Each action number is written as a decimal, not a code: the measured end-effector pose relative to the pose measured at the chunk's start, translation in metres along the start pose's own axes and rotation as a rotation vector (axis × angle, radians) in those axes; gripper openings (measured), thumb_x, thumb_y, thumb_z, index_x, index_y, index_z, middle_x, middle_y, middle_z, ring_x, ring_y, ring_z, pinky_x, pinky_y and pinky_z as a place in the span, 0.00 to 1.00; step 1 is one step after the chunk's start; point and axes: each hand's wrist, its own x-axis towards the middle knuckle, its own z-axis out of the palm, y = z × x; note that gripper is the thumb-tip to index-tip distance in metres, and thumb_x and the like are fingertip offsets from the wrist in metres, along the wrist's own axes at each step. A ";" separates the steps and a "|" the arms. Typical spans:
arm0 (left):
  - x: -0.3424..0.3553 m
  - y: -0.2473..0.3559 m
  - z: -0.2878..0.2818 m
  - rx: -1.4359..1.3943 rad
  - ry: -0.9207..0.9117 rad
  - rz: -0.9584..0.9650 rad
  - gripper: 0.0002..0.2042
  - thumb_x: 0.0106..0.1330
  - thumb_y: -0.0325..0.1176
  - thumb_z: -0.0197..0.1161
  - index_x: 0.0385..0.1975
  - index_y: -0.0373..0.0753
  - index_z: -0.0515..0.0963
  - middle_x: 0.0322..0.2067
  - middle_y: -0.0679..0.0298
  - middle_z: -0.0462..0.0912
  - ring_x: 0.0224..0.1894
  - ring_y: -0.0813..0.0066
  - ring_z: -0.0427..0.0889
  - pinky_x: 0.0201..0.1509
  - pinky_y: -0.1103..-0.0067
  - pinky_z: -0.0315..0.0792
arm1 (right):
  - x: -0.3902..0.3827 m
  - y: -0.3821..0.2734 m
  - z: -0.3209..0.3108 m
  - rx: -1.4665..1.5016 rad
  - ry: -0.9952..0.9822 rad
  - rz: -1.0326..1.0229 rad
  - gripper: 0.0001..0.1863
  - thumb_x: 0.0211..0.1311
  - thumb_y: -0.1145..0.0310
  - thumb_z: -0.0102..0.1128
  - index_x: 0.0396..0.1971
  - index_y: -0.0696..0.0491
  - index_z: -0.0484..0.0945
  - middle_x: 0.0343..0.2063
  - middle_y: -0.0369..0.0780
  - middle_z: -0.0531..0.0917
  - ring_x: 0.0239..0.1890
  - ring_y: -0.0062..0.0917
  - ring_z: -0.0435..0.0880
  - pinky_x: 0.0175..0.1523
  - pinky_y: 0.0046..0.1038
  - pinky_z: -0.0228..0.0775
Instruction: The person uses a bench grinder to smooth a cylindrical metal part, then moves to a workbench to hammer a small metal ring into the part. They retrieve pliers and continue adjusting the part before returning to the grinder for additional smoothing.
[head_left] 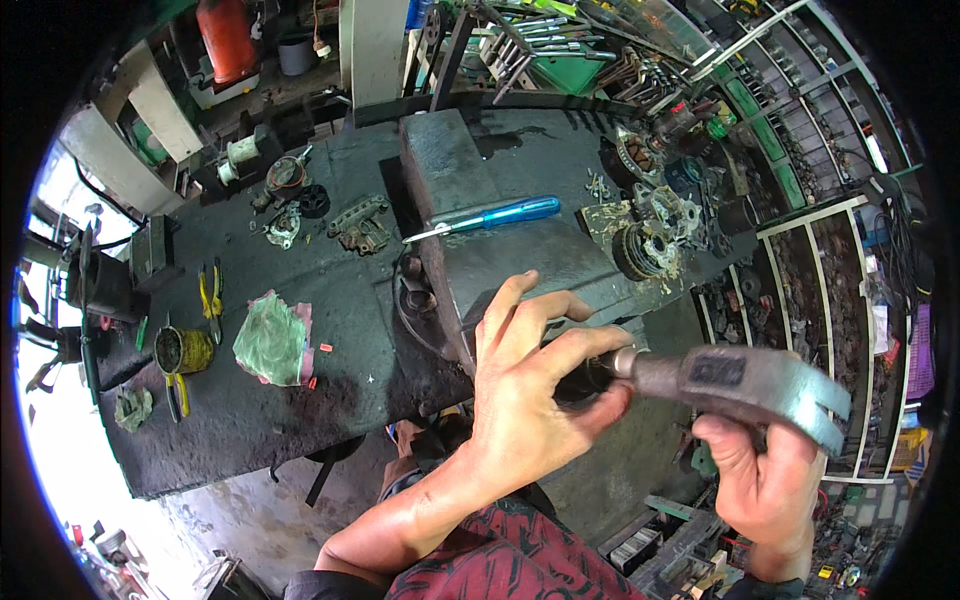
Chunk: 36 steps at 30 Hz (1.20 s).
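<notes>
My left hand is closed around a dark, roundish part with a short shiny metal end, mostly covered by my fingers. Beside it, my right hand has curled fingers on a claw hammer, seen from the top of its head; the handle is hidden underneath. The hammer's striking face points left, close against the part's metal end; whether they touch I cannot tell. A screwdriver with a blue handle lies on the raised metal block beyond my left hand.
The dark workbench carries yellow-handled pliers, a yellow can, a greenish cloth and a greasy casting. Round toothed parts sit at the right. Shelving racks of small parts stand beyond.
</notes>
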 end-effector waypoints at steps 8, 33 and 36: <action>0.002 -0.001 -0.004 0.059 -0.014 0.027 0.23 0.40 0.33 0.83 0.41 0.47 0.89 0.51 0.60 0.80 0.63 0.52 0.73 0.71 0.58 0.65 | -0.008 -0.002 0.008 0.397 0.136 0.304 0.22 0.71 0.61 0.68 0.53 0.64 0.77 0.38 0.42 0.84 0.32 0.19 0.79 0.36 0.20 0.70; 0.020 0.042 -0.015 0.238 -0.185 0.006 0.18 0.49 0.29 0.79 0.42 0.35 0.87 0.45 0.56 0.85 0.48 0.63 0.85 0.55 0.72 0.76 | -0.111 0.100 0.055 1.001 0.271 0.736 0.21 0.70 0.58 0.69 0.49 0.61 0.80 0.28 0.32 0.80 0.26 0.13 0.73 0.31 0.19 0.65; 0.020 0.045 -0.015 0.278 -0.200 -0.017 0.19 0.49 0.30 0.80 0.43 0.35 0.88 0.45 0.56 0.85 0.48 0.63 0.85 0.54 0.73 0.76 | -0.108 0.103 0.053 0.986 0.245 0.720 0.20 0.70 0.60 0.68 0.50 0.62 0.80 0.32 0.34 0.83 0.32 0.17 0.79 0.38 0.23 0.71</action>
